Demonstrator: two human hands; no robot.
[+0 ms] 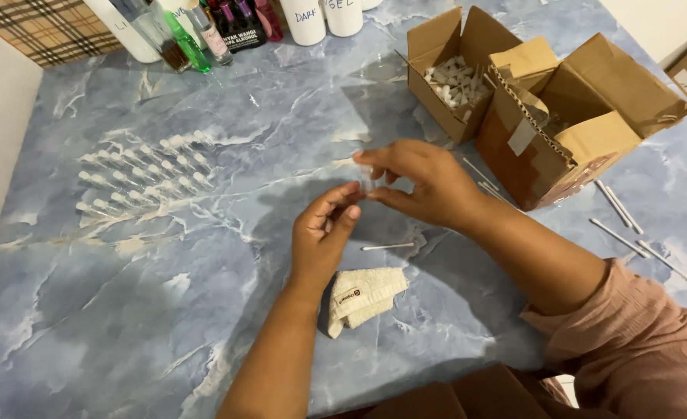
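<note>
A small clear vial (366,183) sits near the middle of the blue marbled table (204,310), held up between the two hands. The right hand (429,182) pinches its upper part, fingers closed on it; the left hand (324,229) meets it from 7 o'clock, thumb and forefinger closed at its lower end, though the exact contact is too small to tell. Just below the hands, at 5 o'clock, a thin white stick (387,247) lies flat, and further toward 6 o'clock rests a folded cream cloth (363,297). At 9 o'clock, well apart, rows of clear vials (146,174) lie side by side. At 1 o'clock stands an open cardboard box (452,74) of small white parts, touching a larger open box (568,124). More white sticks (619,225) lie at 3 o'clock. Coloured bottles (204,31) stand at 11 o'clock
</note>
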